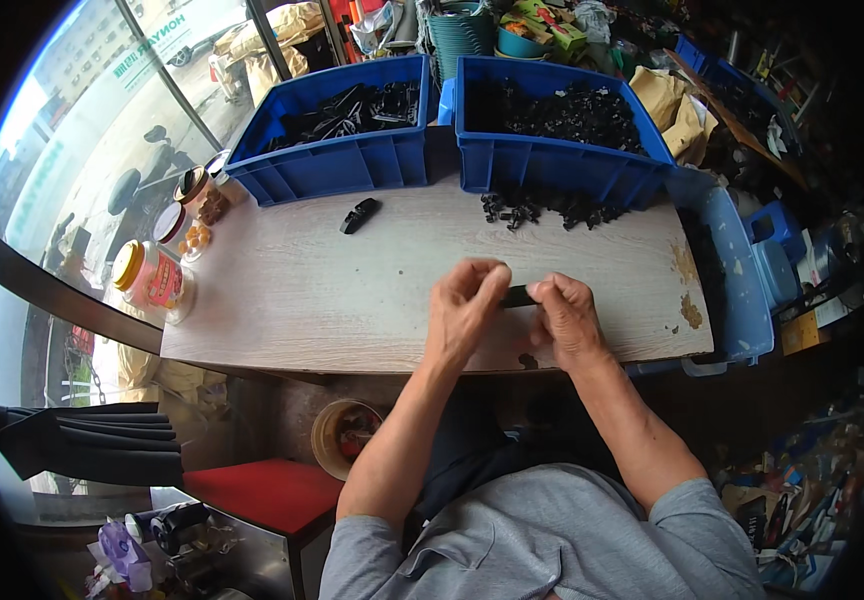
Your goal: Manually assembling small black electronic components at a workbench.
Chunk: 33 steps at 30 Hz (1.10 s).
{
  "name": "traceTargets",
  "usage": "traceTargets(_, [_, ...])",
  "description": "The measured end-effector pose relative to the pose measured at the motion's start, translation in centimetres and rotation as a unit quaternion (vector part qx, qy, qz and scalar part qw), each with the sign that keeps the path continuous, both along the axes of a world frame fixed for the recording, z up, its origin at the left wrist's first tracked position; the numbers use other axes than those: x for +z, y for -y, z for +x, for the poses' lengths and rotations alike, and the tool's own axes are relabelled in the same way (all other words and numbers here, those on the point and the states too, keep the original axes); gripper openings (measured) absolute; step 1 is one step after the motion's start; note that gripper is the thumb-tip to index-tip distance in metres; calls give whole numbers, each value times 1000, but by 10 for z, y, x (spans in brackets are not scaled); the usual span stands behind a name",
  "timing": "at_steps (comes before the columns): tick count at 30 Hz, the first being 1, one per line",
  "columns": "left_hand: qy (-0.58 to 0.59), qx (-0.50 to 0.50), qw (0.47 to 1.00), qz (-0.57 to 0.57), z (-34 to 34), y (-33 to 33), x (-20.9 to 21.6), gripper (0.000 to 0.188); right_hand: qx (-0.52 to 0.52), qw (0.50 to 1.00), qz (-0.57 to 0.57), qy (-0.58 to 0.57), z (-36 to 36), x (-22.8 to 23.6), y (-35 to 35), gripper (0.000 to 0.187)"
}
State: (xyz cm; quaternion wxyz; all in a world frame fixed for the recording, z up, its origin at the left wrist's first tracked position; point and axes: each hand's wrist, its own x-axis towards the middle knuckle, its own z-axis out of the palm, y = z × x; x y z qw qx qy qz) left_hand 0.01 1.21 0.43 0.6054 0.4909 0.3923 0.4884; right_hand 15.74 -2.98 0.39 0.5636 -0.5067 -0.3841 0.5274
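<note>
Over the front part of the worktable, a small black plastic part (519, 296) spans the gap between my hands. My right hand (567, 318) pinches its right end between thumb and finger. At its left end are the curled fingers of my left hand (467, 305), closed on it too. Much of the part is covered by fingers, so its full shape is hidden. Farther off to the left, one black plastic piece (360, 216) lies alone on the table. Small black parts (552, 210) are heaped at the foot of the right blue bin.
Two blue bins, one on the left (342, 165) and one on the right (562, 165), hold black parts along the table's far edge. Several jars, including a yellow-lidded jar (157, 280), line the left edge. A bucket (324, 440) stands below the table (282, 290).
</note>
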Motion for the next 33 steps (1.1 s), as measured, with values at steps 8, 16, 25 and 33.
traceTargets(8, [-470,160,802,333,26,-97,-17,17,-201,975,-81,-60,61,20,1,35])
traceTargets(16, [-496,149,771,370,34,-98,-30,17,-398,911,-83,-74,162,19,6,42])
traceTargets(25, [67,61,996,-13,13,-59,-25,8,-168,982,-91,-10,90,8,-5,23])
traceTargets(33, [186,15,975,-119,2,-14,-9,8,4,996,-84,-30,31,12,-18,28])
